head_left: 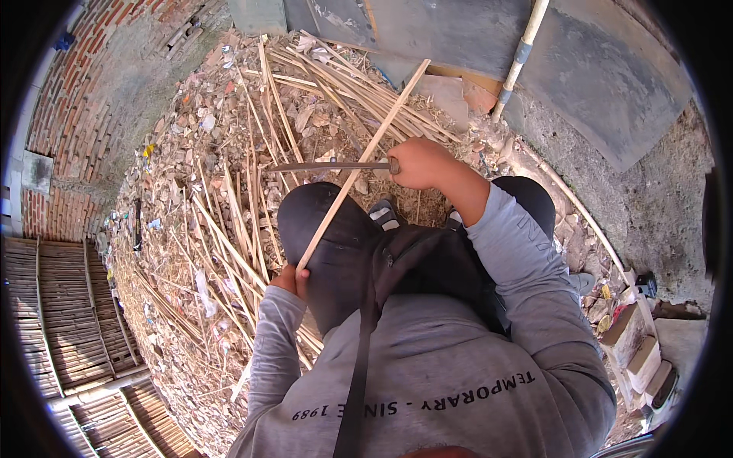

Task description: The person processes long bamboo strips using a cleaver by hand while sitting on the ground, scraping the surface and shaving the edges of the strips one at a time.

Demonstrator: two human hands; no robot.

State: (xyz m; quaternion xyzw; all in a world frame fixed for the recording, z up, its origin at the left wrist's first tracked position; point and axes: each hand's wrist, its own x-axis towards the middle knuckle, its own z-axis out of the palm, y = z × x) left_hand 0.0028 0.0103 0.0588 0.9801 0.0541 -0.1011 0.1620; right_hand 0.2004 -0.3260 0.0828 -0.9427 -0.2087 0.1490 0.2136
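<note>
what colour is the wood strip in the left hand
Pale tan; the wood strip shows best in the head view.

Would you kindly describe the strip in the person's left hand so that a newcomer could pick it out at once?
Find the person's dark-clad left knee, left of centre. Across it slants a long pale strip, rising rightward from the left hand. Unlike the loose strips lying on the littered ground, this one is held, crossed by the knife in the right hand.

Debris-strewn ground (179, 126) beneath loose pale strips (359, 80)
</note>
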